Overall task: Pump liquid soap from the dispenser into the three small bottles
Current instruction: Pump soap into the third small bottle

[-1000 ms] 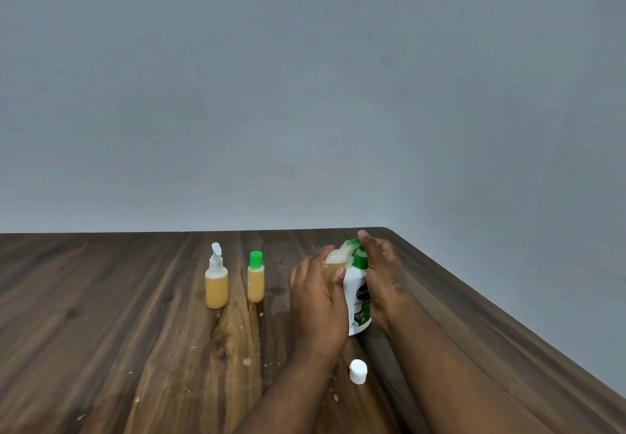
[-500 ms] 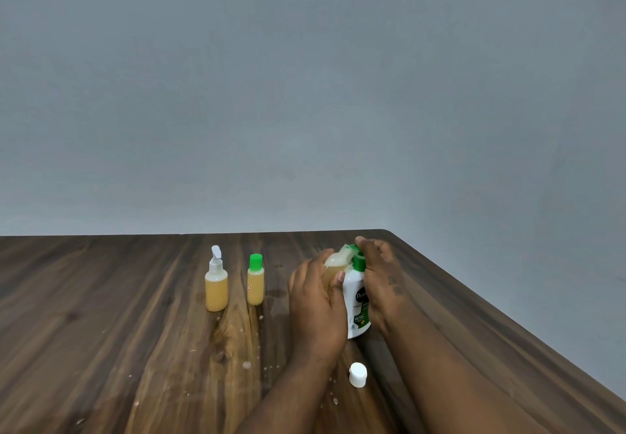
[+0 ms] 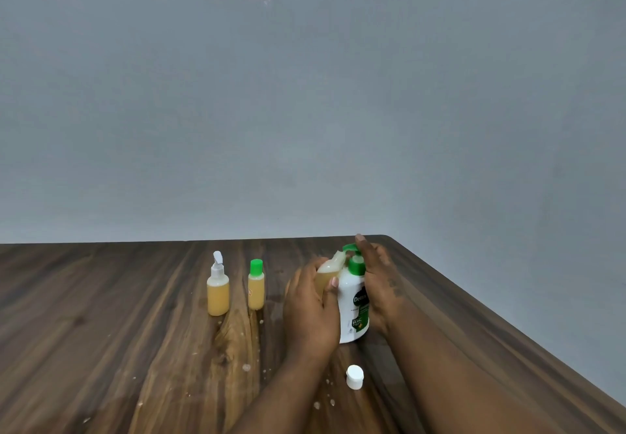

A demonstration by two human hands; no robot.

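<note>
Head view showed the left hand [image 3: 310,311] gripping a mostly hidden translucent bottle [image 3: 326,269] beside the glossy white dispenser [image 3: 354,308], whose green pump [image 3: 355,263] the right hand [image 3: 379,281] grasped.

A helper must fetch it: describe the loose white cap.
On the wooden table, look just nearer than the white soap dispenser. The white cap lies there alone, on no bottle, unlike the green cap and spray top to its left.

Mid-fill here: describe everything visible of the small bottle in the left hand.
The small bottle is translucent plastic, apparently uncapped, holding yellowish soap. The left hand grips its body, hiding the lower part, and holds it tilted, its neck up against the green spout of the dispenser. Whether soap is flowing cannot be told.
</note>
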